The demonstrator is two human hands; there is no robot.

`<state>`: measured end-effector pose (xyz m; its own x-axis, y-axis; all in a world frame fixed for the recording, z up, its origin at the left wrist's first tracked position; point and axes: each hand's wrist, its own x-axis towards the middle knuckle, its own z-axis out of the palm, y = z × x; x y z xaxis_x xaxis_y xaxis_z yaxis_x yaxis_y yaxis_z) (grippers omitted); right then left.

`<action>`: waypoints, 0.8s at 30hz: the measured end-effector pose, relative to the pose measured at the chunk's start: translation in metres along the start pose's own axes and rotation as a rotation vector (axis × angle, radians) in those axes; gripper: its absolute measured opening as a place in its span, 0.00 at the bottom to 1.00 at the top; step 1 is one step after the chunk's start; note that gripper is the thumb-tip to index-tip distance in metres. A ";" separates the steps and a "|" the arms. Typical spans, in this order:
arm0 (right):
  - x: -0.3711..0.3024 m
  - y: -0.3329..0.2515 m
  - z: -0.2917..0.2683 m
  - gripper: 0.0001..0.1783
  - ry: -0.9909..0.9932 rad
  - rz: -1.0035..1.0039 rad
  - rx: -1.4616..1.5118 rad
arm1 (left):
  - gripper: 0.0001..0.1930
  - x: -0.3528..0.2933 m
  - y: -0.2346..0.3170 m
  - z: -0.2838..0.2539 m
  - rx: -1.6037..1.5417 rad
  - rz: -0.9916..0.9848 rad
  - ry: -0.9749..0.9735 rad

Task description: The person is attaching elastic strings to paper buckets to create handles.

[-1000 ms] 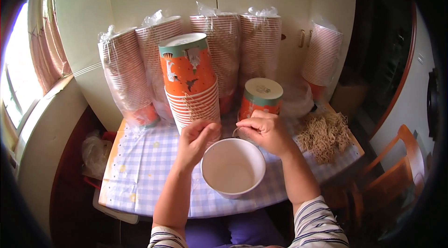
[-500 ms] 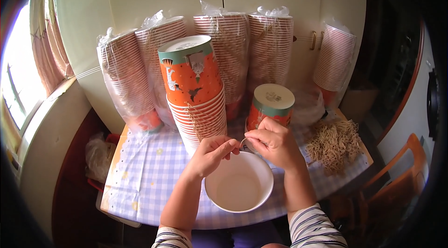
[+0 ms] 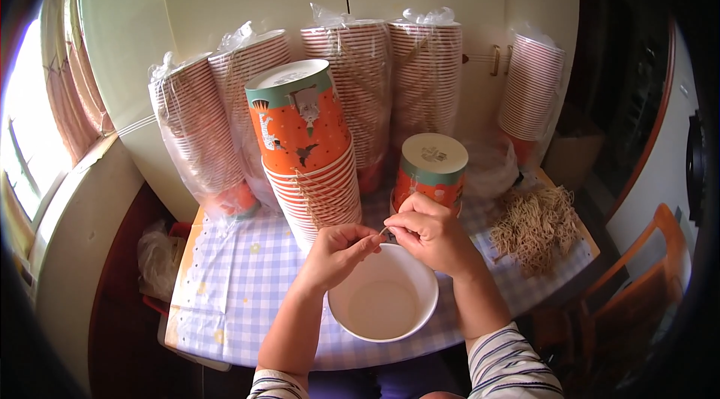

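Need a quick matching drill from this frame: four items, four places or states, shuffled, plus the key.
Things:
1. white cup
2. tall orange cup stack
3. short orange cup stack
4. pile of tan cords

Places or states:
A. loose heap at the table's right edge
B. open mouth up, empty, just below both hands
C. upside down, behind the right hand
D. upside down, leaning, behind the left hand

Pairs: 1-B, 2-D, 3-C, 4-A
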<state>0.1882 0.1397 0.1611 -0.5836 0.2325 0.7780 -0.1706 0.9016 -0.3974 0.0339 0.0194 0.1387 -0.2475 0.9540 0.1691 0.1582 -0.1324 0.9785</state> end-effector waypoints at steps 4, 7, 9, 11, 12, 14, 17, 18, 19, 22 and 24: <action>-0.001 0.000 0.000 0.08 -0.022 0.028 0.098 | 0.10 -0.002 0.001 0.002 -0.023 0.032 0.054; 0.001 -0.003 -0.005 0.12 -0.108 0.107 0.179 | 0.09 -0.003 0.004 0.002 -0.024 0.024 0.062; 0.003 -0.011 -0.006 0.15 -0.190 0.199 0.250 | 0.10 -0.003 0.003 0.001 -0.026 0.009 0.050; 0.004 -0.012 -0.006 0.19 -0.342 0.288 0.322 | 0.10 -0.004 0.001 0.001 -0.050 0.035 0.057; 0.004 -0.012 -0.005 0.19 -0.343 0.288 0.324 | 0.10 -0.004 0.000 0.001 -0.049 0.034 0.059; 0.003 -0.012 -0.005 0.16 -0.344 0.269 0.336 | 0.10 -0.004 0.000 0.001 0.010 0.033 0.054; -0.001 -0.003 0.001 0.12 -0.237 0.151 0.310 | 0.10 -0.005 0.003 0.003 0.033 0.059 0.049; -0.001 -0.003 0.000 0.12 -0.238 0.153 0.311 | 0.10 -0.006 0.006 0.004 0.032 0.057 0.050; 0.000 -0.004 -0.001 0.11 -0.235 0.110 0.248 | 0.10 -0.007 0.009 0.004 0.043 0.058 0.064; 0.001 -0.006 0.002 0.09 -0.208 0.038 0.176 | 0.09 -0.008 0.008 0.002 0.048 0.069 0.088; 0.001 -0.007 0.003 0.09 -0.183 0.008 0.165 | 0.09 -0.009 0.009 0.001 0.044 0.081 0.098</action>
<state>0.1865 0.1328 0.1628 -0.7169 0.1562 0.6795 -0.2837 0.8248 -0.4890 0.0389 0.0099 0.1456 -0.3241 0.9095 0.2603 0.2231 -0.1939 0.9553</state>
